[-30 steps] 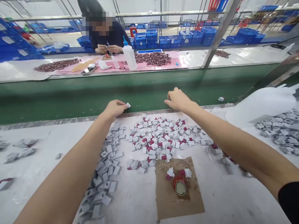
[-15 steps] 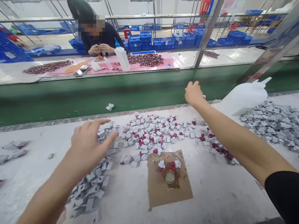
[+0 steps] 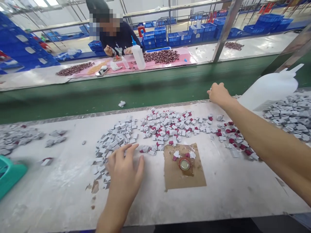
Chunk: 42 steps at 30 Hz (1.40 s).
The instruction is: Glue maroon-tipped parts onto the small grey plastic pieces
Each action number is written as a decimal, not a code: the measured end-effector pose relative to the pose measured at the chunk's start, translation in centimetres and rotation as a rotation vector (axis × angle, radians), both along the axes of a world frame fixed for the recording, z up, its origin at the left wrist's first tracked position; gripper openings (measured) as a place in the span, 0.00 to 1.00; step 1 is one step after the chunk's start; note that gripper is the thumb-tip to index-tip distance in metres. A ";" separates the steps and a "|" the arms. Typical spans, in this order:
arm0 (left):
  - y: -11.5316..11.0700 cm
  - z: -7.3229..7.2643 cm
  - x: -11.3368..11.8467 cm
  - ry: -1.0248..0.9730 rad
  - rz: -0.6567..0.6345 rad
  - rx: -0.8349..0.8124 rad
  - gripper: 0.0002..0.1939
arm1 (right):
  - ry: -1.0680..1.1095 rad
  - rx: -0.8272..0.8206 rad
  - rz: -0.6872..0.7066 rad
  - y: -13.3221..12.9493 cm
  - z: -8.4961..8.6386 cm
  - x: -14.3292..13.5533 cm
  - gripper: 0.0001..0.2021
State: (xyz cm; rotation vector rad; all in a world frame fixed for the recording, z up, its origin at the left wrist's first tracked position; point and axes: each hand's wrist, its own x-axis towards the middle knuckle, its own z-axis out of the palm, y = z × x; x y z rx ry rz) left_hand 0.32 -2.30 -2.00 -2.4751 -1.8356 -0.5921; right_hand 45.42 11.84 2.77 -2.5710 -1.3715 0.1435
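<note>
My left hand (image 3: 126, 170), fingers spread and empty, hovers at the right side of a heap of grey blocks (image 3: 119, 137). Over the near edge of the green belt (image 3: 155, 92), my right hand (image 3: 218, 94) has its fingers bent together; a small pale bit shows at the fingertips, too small to name. Between the arms lies a brown cardboard square (image 3: 172, 178) bearing a round cap (image 3: 184, 164) and two grey-and-magenta pieces (image 3: 191, 155). Behind the cardboard spreads a pile of grey-and-magenta pieces (image 3: 167, 124).
A white bottle (image 3: 269, 87) lies by the right-hand grey pile (image 3: 291, 113). A teal container (image 3: 12, 174) is at the left edge. Across the belt sits a person (image 3: 119, 35) behind a white bottle (image 3: 139, 56). A metal post (image 3: 225, 32) rises at the far side.
The view has shifted, bringing the teal container in. My left hand has moved right and nearer the cardboard, over the grey heap's edge. My right hand stays over the belt. The person's hands have parted.
</note>
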 end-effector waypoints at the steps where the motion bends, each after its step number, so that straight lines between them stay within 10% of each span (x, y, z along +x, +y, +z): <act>1: -0.1 -0.1 0.3 0.008 0.008 -0.003 0.20 | -0.006 -0.017 0.035 -1.3 0.3 -0.8 0.21; 12: 0.0 -0.2 2.6 -0.072 0.009 -0.115 0.14 | -0.082 -0.086 0.413 -23.0 -4.1 -3.6 0.17; 21: -0.9 0.1 2.3 -0.057 0.010 -0.083 0.21 | -0.105 0.196 0.425 -24.2 -4.8 -2.1 0.15; 31: -5.6 0.3 -0.7 0.093 0.325 0.032 0.19 | -0.128 0.417 0.460 -25.7 -3.5 -4.3 0.21; 42: -4.7 -0.1 0.8 0.025 0.327 -0.005 0.20 | 0.572 0.301 0.376 -30.2 -4.7 -8.4 0.14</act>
